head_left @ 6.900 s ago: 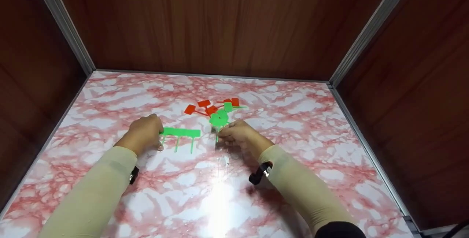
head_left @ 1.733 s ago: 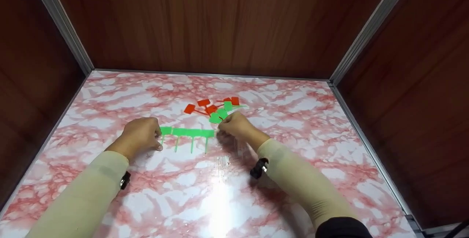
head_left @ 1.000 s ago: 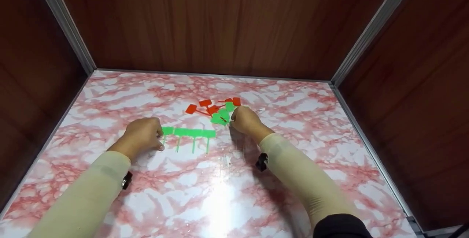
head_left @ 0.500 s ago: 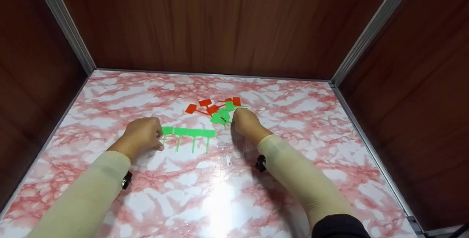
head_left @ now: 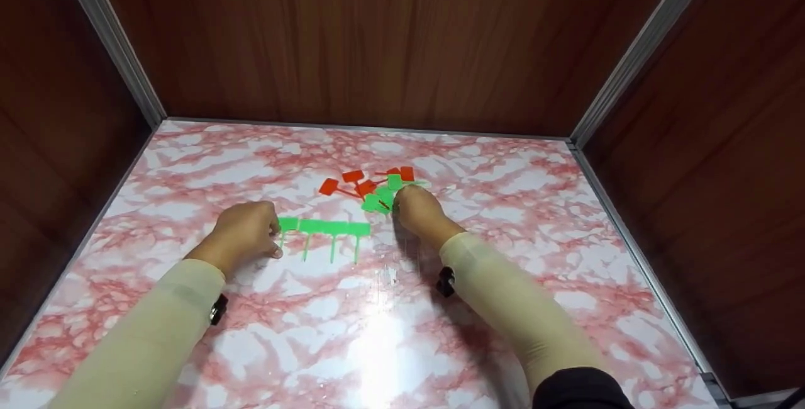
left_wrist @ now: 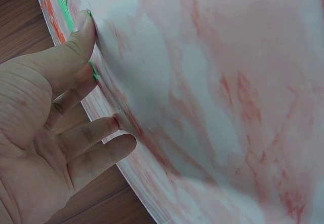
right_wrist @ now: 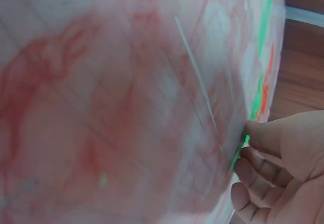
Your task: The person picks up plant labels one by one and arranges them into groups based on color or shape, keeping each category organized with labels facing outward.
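A row of several green plant labels (head_left: 334, 227) lies side by side on the table, their thin stems toward me. My left hand (head_left: 244, 233) rests at the row's left end, with thumb and index finger apart; green shows at both fingertips in the left wrist view. Farther back lies a loose heap of green plant labels (head_left: 371, 202) and red plant labels (head_left: 329, 187), partly overlapping. My right hand (head_left: 422, 211) is at the heap's right side. In the right wrist view its thumb and index finger pinch a thin green label part (right_wrist: 246, 139).
The pink-and-white marbled table (head_left: 302, 346) has brown wood-look panels (head_left: 352, 38) at the back and both sides, with metal strips at the corners. Another green label (head_left: 394, 182) lies just beyond my right hand, its stem pointing right.
A green label from my right hand now lies at the row's right end. That hand has moved back and right to the heap. The left hand stays at the row's left end.
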Demonstrator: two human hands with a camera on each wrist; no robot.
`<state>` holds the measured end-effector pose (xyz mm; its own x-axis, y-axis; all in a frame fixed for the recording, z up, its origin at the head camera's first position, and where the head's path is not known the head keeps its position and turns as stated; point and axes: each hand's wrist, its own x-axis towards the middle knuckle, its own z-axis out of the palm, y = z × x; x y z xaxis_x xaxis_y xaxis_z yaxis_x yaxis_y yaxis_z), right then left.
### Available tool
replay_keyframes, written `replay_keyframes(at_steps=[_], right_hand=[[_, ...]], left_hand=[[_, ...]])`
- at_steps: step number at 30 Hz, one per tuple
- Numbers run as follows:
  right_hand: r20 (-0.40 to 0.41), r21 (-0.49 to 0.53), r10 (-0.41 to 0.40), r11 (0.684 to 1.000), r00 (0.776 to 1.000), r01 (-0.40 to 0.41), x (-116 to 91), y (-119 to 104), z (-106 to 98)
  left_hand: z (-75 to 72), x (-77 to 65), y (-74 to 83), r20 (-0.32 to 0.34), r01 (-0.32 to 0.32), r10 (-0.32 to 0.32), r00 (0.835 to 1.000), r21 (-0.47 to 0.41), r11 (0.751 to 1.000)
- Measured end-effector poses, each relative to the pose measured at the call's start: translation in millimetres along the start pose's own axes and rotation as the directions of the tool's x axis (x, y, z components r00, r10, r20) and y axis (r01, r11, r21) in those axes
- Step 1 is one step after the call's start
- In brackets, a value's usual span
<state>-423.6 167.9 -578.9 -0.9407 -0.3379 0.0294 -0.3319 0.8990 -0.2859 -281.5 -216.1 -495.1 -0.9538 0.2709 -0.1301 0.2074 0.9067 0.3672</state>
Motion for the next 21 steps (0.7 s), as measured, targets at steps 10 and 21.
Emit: replay_keyframes(at_steps=[10, 21], right_hand=[[-0.004, -0.037, -0.048, 0.998, 0.999, 0.048, -22.1, -37.5, -28.1], [0.066, 0.038, -0.019, 0.999, 0.998, 0.017, -46.7, -64.4, -59.6]], left_hand=[[-0.4, 0.5, 0.2, 0.002, -0.002, 0.002, 1.0, 0.017, 1.0], [-1.1, 2.1, 0.4, 0.013, 0.019, -0.019, 1.0, 0.002, 1.0]])
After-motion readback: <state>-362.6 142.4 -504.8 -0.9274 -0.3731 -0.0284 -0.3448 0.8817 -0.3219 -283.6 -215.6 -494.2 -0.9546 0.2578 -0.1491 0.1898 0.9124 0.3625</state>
